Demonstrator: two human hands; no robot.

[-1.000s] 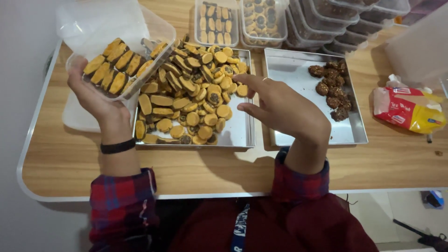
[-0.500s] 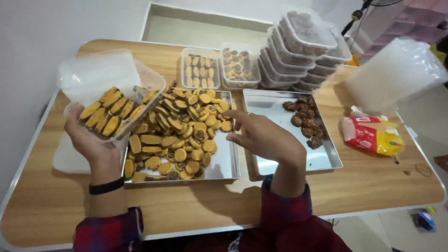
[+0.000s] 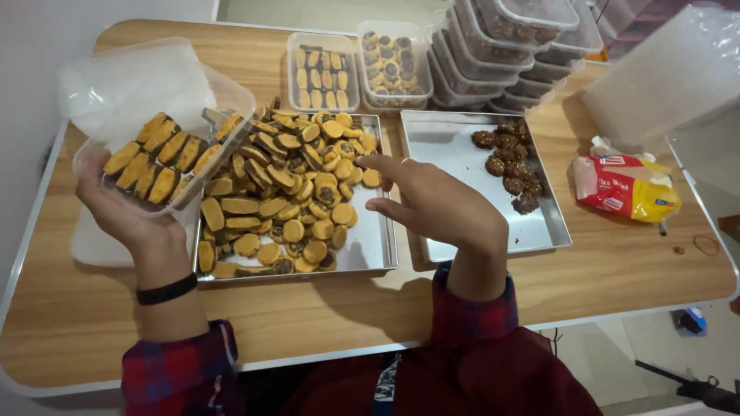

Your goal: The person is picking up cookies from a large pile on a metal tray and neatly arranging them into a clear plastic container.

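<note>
My left hand (image 3: 123,212) holds up a clear plastic container (image 3: 158,139), tilted, with two rows of orange biscuits packed in it. Below and to its right a metal tray (image 3: 370,246) holds a heap of orange oval and round biscuits (image 3: 285,189). My right hand (image 3: 439,204) hovers over the right edge of that tray, fingers apart and pointing left toward the heap, holding nothing that I can see.
A second metal tray (image 3: 447,146) carries dark chocolate cookies (image 3: 512,169) on its right side. Two filled clear boxes (image 3: 354,69) and stacks of lidded boxes (image 3: 509,46) stand at the back. A red and yellow packet (image 3: 624,189) and a white plastic bag (image 3: 671,69) lie right.
The view has pulled back and up, showing more of the table. My right hand has drawn back from the biscuit heap to the tray's right edge. The container stays raised in my left hand.
</note>
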